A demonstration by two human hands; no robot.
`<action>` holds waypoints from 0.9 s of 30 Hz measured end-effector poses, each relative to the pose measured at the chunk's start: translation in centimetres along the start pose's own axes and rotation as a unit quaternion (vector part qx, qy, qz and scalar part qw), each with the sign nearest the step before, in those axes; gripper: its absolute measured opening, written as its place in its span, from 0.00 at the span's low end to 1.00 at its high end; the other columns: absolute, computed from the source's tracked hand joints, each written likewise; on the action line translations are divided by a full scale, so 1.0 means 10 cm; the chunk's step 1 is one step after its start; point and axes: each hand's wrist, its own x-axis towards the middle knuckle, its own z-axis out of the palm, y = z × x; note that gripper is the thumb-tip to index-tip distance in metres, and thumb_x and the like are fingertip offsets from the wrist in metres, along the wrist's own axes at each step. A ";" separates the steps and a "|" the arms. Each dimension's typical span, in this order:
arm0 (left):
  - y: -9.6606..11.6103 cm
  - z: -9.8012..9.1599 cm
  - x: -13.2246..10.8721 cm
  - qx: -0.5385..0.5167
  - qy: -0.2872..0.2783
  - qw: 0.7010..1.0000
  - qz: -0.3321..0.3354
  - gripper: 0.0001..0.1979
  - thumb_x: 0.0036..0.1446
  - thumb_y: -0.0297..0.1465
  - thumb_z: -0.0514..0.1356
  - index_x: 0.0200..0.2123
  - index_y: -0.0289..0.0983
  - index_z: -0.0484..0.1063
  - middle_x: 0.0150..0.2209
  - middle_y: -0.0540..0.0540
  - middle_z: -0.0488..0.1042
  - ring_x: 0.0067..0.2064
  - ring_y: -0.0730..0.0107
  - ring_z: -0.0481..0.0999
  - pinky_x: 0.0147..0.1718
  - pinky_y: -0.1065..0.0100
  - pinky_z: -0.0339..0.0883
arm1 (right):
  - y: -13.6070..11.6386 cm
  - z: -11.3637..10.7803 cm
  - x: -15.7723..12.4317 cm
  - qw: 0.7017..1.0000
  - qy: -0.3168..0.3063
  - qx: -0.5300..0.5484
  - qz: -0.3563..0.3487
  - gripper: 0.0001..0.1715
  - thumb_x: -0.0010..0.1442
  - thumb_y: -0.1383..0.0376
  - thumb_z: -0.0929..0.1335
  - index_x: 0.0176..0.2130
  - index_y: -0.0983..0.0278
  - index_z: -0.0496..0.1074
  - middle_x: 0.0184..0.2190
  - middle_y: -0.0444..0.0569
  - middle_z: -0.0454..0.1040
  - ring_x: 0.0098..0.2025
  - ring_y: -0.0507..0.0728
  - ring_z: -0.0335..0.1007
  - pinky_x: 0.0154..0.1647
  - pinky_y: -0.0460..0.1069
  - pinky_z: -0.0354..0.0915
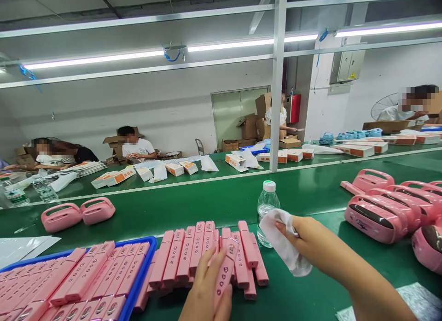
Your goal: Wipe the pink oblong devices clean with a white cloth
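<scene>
Head view: left hand (203, 293) closed around a slim pink bar (225, 271), long axis near upright in frame, top end tilting away and slightly right, lower end inside the fist. It sits over the packed row of pink bars (183, 256), whose near end is bordered by a blue tray (149, 252) on the left. Right hand (304, 238) grips a white cloth (283, 240), just beside a water bottle (268, 214). Open green surface (304, 284) runs rightward to pink handled cases (375, 215).

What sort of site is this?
Likely a factory assembly line: a long green workbench, a blue tray of identical pink plastic parts, and co-workers at a parallel line among cardboard cartons.
</scene>
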 end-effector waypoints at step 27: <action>-0.19 0.79 0.58 0.410 0.032 0.910 0.054 0.24 0.54 0.23 0.50 0.55 0.25 0.64 0.59 0.31 0.57 0.60 0.44 0.58 0.55 0.49 0.59 | -0.01 0.05 -0.03 0.997 -0.015 0.043 -0.068 0.14 0.61 0.68 0.57 0.31 0.65 0.69 0.31 0.51 0.75 0.32 0.56 0.69 0.29 0.46 0.54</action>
